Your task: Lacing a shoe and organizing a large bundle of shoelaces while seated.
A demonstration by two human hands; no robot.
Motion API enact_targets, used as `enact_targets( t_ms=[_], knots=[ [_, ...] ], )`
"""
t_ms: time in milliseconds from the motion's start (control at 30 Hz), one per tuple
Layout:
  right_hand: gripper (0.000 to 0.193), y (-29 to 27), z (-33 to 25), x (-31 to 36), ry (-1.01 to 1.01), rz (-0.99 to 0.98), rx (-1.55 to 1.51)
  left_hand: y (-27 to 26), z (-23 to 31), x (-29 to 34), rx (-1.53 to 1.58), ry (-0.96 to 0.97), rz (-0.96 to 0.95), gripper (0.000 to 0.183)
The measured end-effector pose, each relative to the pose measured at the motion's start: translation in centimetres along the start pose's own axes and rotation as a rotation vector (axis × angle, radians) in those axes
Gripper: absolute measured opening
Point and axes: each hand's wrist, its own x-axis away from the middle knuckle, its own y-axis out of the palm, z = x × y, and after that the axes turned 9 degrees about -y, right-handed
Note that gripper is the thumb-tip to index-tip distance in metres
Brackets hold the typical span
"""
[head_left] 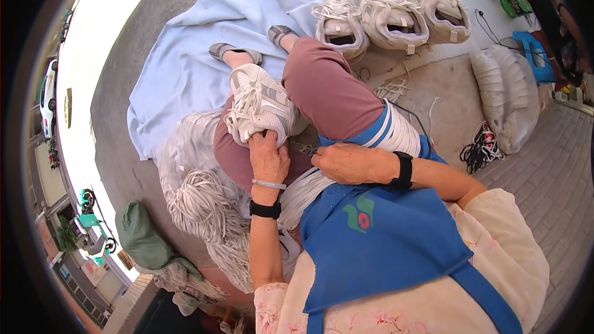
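A white and beige sneaker (263, 102) with laces across its front rests on my left thigh, toe pointing away. My left hand (269, 159) holds it at the heel opening, with fingers tucked inside the collar. To the right of the shoe, my right hand (354, 164) is closed above my lap, its fingertips pinched together. Something small and pale shows by those fingertips, too small to name. A bundle of white shoelaces (399, 128) lies across my right thigh, and more loose laces (306, 192) hang over my lap beneath the right hand.
Three similar sneakers (396, 18) stand in a row beyond my right knee. A light blue cloth (185, 68) covers the ground ahead. A heap of white laces (204, 204) lies at left, near a green bag (142, 235). Dark laces (481, 148) and a white sack (507, 96) are at right.
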Motion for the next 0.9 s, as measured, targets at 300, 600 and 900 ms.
enact_targets(
  t_ms=[300,600,900],
  knots=[
    [0.021,-1.1,-0.1,0.3,0.037,0.086,-0.11,-12.0,2.5,-0.4,0.821,-0.225,0.227,0.04],
    [0.074,-4.7,-2.2,0.3,0.034,0.428,-1.022,-11.3,6.3,6.0,0.575,0.131,0.139,0.036],
    [0.075,-6.4,-2.8,-0.9,0.158,0.394,-1.021,-8.3,8.7,7.1,0.304,0.054,0.112,0.032]
  ],
)
